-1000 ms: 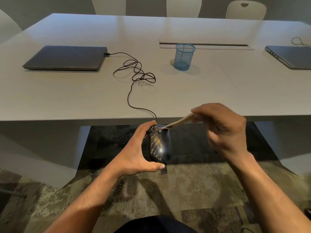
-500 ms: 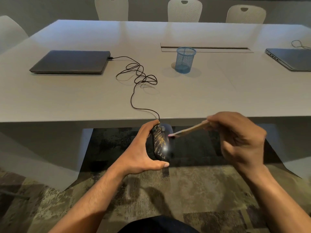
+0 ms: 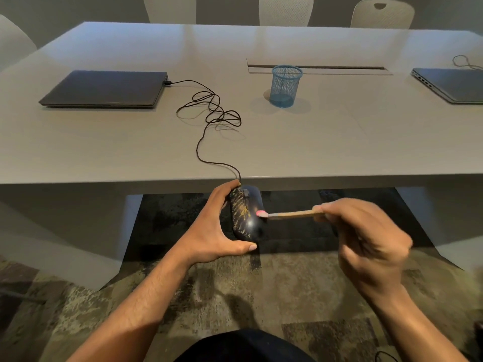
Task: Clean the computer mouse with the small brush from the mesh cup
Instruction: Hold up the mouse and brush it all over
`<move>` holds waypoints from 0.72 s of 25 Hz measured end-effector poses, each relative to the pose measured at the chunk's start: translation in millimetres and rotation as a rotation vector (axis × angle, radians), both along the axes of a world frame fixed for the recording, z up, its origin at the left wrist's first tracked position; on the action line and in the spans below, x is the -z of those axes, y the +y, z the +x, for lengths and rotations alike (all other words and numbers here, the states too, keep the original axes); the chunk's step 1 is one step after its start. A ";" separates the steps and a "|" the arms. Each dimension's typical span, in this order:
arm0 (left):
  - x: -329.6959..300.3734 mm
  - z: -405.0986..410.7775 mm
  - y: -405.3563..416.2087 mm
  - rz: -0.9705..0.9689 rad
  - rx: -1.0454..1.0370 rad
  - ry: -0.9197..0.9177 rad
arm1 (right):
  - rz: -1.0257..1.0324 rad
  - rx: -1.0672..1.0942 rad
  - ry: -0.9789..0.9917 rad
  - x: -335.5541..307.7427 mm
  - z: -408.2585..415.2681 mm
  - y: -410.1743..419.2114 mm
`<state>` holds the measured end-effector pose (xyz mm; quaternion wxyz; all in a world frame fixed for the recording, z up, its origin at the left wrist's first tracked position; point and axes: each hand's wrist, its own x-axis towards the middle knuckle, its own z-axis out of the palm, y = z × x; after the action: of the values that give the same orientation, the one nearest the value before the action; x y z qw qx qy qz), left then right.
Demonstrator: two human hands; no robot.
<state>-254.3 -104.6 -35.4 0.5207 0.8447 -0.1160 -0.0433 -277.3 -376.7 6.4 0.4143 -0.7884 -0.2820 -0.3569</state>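
Note:
My left hand (image 3: 211,226) grips a black computer mouse (image 3: 247,212) with yellowish marks, held in the air just below the table's front edge. Thumb sits under its rear, fingers over its front. My right hand (image 3: 366,241) holds a small wooden-handled brush (image 3: 290,214) almost level, pointing left. The brush's pink tip (image 3: 262,212) touches the mouse's right side near the middle. The mouse cable (image 3: 209,113) runs up over the table edge, coils, and ends at the left laptop. A blue mesh cup (image 3: 286,86) stands on the table's middle, with nothing visible inside it.
A closed dark laptop (image 3: 104,88) lies at the table's left, another laptop (image 3: 452,83) at the far right. A cable slot (image 3: 318,67) runs behind the cup. The grey table (image 3: 339,142) has white chairs (image 3: 286,10) behind it. Patterned carpet lies below.
The brush tip has moved down from the mouse's front to its right side. My right hand has dropped and shifted right. The left hand has kept its hold on the mouse.

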 end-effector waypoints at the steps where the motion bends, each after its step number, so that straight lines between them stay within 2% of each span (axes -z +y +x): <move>1: 0.6 0.3 1.6 -0.001 -0.006 -0.001 | 0.000 -0.011 0.020 4.1 -6.1 0.8; 8: 2.6 -1.4 3.5 0.006 -0.005 0.006 | 0.046 0.013 0.015 -5.2 -8.2 5.5; 12: 2.1 -0.5 7.1 0.013 -0.008 0.006 | 0.009 -0.075 0.022 -1.9 -14.0 4.4; 18: 3.7 0.0 6.3 0.006 0.000 0.007 | -0.060 0.025 -0.118 -8.1 -5.0 8.2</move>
<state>-254.3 -98.4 -39.1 0.5184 0.8462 -0.1139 -0.0466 -282.3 -368.5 14.5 0.3684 -0.7817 -0.3064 -0.3992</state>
